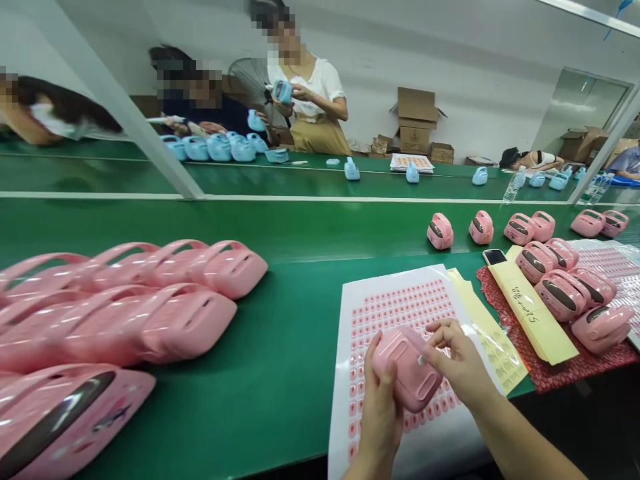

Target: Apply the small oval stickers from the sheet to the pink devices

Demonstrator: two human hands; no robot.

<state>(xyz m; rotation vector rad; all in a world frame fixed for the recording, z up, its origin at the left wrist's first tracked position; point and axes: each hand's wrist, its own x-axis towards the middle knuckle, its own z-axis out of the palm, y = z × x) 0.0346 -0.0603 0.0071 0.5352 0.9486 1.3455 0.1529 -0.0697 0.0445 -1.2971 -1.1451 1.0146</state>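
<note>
1. We log the left hand (381, 420) — grasping a pink plastic case (403, 370) above a sticker sheet (345, 347).
2. Right hand (463, 357) — fingertips pinching that case's edge.
3. Further pink cases (185, 323) lie on the green conveyor belt (280, 407).

The left hand (381, 420) and the right hand (463, 357) are both bare, slim and narrow across the back, with nothing worn on the fingers or wrists that the view makes out. The right forearm (530, 433) is bare too, long and gently tapering, and runs out past the lower right of the view, while the left forearm (367, 468) shows only as a short bare stretch below the wrist, cut off by the bottom edge. The fingers (443, 331) of the right hand are slender and tapered, their nails too small to make out in detail.
</note>
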